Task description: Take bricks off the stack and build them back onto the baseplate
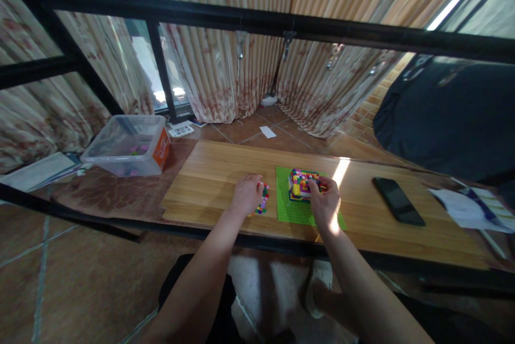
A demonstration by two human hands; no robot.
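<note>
A block-shaped model of colourful toy bricks [298,187] stands on a green studded baseplate [284,210]. My right hand [328,204] is closed at the model's right end, thumb over its top; the fingers hide whether a loose brick is between them. Left of the baseplate, several small loose toy bricks [263,205] in red, green, pink and blue lie on the wooden board [209,183]. My left hand [246,195] is curled at the edge of these bricks, fingertips bent down, and what it pinches is hidden.
A clear plastic box [124,164] with a few pieces inside sits at the left. On the right lie a black phone [398,200] and some papers [462,210]. A black metal bar [257,17] crosses above the far side, before curtains [209,70].
</note>
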